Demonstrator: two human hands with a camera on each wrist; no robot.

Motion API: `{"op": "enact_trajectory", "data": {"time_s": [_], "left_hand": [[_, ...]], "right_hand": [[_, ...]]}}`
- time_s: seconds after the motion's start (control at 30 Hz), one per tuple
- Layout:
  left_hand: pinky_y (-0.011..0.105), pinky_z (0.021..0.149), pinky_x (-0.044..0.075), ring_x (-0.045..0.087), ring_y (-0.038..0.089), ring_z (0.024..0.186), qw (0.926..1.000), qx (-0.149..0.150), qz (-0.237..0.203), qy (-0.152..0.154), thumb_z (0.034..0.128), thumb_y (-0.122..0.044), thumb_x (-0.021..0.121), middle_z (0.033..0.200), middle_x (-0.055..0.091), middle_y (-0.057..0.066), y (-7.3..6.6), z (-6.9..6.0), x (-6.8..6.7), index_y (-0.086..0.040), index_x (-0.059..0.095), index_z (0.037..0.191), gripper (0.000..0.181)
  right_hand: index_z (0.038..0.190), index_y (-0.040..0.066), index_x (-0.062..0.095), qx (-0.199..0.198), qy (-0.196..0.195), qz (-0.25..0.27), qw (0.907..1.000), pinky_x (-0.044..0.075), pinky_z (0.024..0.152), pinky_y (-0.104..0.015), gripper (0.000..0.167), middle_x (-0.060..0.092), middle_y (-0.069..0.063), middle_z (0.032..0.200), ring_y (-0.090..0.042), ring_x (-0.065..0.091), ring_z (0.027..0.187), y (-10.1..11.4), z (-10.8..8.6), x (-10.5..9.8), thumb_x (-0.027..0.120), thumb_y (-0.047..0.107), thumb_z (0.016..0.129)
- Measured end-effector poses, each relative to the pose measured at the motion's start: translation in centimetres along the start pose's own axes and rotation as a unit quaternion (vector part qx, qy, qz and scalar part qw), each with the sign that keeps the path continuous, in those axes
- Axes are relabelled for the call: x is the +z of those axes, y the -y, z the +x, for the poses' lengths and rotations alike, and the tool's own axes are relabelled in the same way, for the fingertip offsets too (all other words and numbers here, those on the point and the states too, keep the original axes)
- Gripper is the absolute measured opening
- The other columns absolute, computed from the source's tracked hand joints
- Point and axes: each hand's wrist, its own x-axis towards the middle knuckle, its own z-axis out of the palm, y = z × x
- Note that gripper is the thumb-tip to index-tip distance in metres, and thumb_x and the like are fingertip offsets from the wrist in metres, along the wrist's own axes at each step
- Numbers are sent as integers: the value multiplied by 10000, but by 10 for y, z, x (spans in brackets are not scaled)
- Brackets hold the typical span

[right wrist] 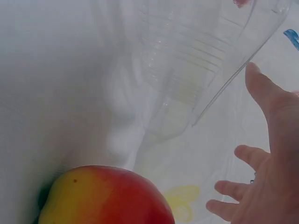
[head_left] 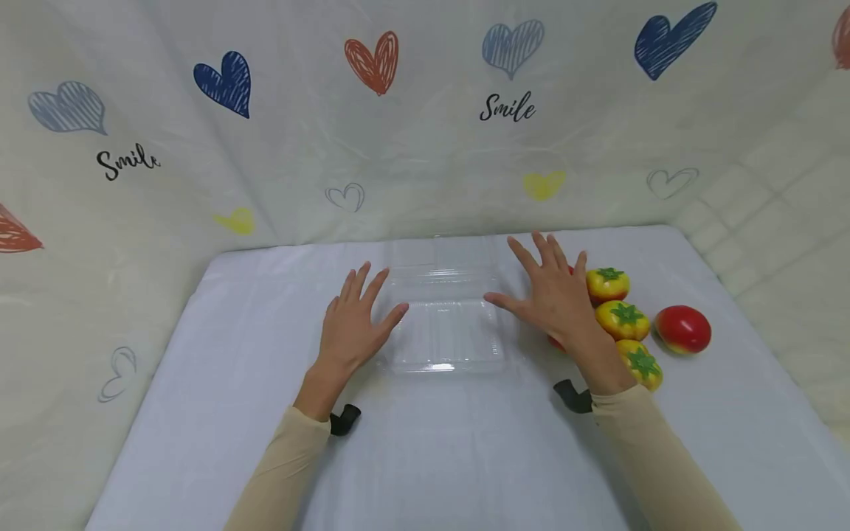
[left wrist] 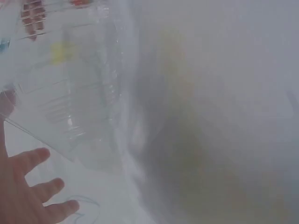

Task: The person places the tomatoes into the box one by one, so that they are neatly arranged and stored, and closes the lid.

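Observation:
A clear plastic box (head_left: 446, 335) lies on the table, its lid (head_left: 441, 267) raised at the back. To its left hovers my left hand (head_left: 352, 332), fingers spread, with the thumb close to the box's edge. My right hand (head_left: 554, 295) is at the other side, also spread, its thumb near the box's right rim. Neither hand grips anything. Beside and partly behind the right hand and wrist sit several yellow-and-red fruits (head_left: 622, 319) with green leafy tops, of a kind I cannot tell. In the right wrist view, a red-and-yellow fruit (right wrist: 110, 198) lies below the box.
A red fruit (head_left: 683, 330) lies apart at the right. The table (head_left: 425, 457) has a white cloth over it. Behind it hangs a pale curtain (head_left: 425, 147) printed with hearts and words. Black straps or mounts (head_left: 345, 420) show at both wrists.

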Motion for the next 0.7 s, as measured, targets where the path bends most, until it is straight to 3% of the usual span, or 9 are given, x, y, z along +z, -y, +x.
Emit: {"op": "enact_trajectory", "data": {"time_s": [0.2, 0.5, 0.7], "left_hand": [[662, 1156, 406, 342, 304, 1568, 9981, -77, -602, 31, 983, -707, 502, 1708, 315, 31, 2, -4, -1, -367, 392, 1600, 713], [638, 1108, 470, 460, 342, 1486, 9952, -195, -956, 122, 977, -692, 535, 1649, 396, 54, 6, -12, -4, -402, 405, 1583, 685], [631, 1101, 479, 486, 312, 1465, 9888, -208, -1438, 331, 976, -667, 568, 1613, 416, 42, 9, -13, -2, -421, 387, 1586, 683]], "right_hand": [[1646, 258, 313, -47, -157, 304, 9994, 83, 1225, -802, 966, 277, -205, 1700, -461, 242, 1568, -2, -2, -1, 711, 665, 865], [1634, 237, 347, -176, -218, 610, 9977, 192, 1237, -742, 901, 365, -225, 1651, -462, 352, 1505, -5, -2, -3, 709, 607, 897], [1609, 210, 396, -260, -376, 953, 9944, 302, 1194, -713, 840, 434, -222, 1598, -466, 417, 1447, -13, -5, -6, 744, 515, 908]]}}
